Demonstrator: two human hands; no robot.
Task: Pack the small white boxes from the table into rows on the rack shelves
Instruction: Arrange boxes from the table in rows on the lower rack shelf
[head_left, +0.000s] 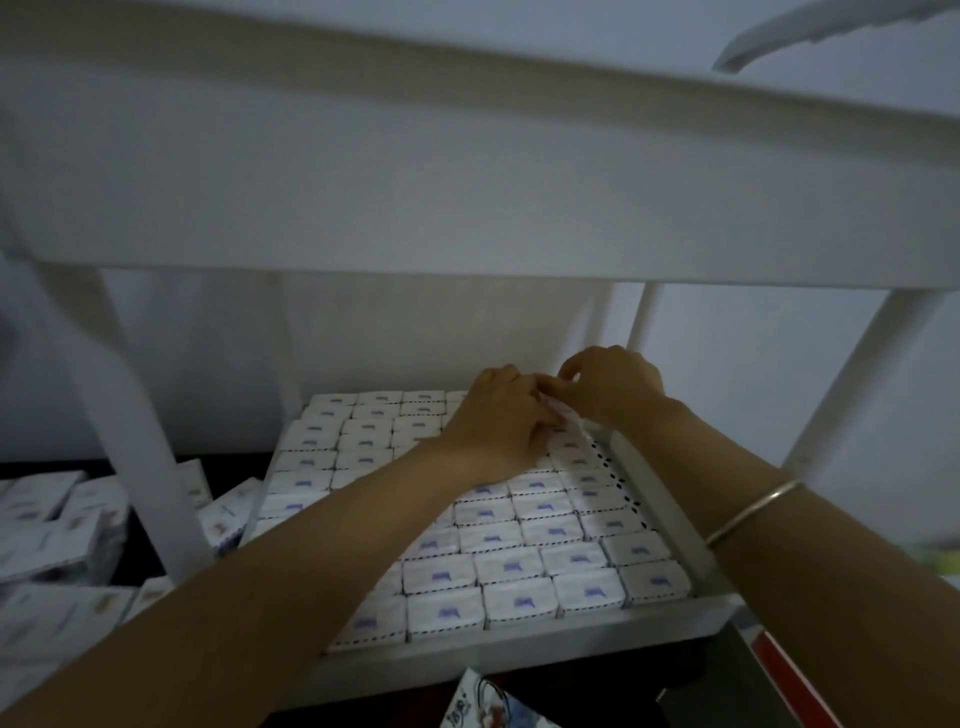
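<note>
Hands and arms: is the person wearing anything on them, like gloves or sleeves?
No gloves or sleeves show: left hand, right hand and both forearms are bare. One thin silvery bangle circles the right forearm.

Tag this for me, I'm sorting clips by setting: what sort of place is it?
Probably a small storeroom or home packing corner: a white rack shelf packed with rows of small white boxes, and a loose heap of more boxes on the dark table at left.
</note>
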